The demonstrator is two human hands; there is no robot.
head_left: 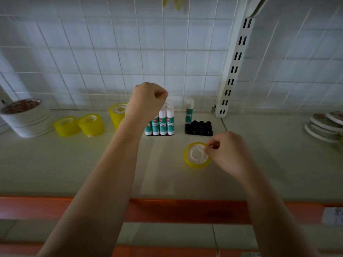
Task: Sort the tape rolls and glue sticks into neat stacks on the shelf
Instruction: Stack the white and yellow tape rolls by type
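**Loose tape roll under our right hand, stacks off to the left**

On the pale shelf, backed by white wire grid, the loose yellow tape roll lies flat, core hole up, near the front and well apart from the other yellow rolls at far left. Our right hand sits just right of it, fingertips curled and pinching its upper right rim. Our left hand hovers above the glue sticks, fingers curled in; we cannot tell whether it holds one. A lone glue stick stands at the back of a black tray. We judge the roll must travel left, across the glue sticks, so the right hand carries it.
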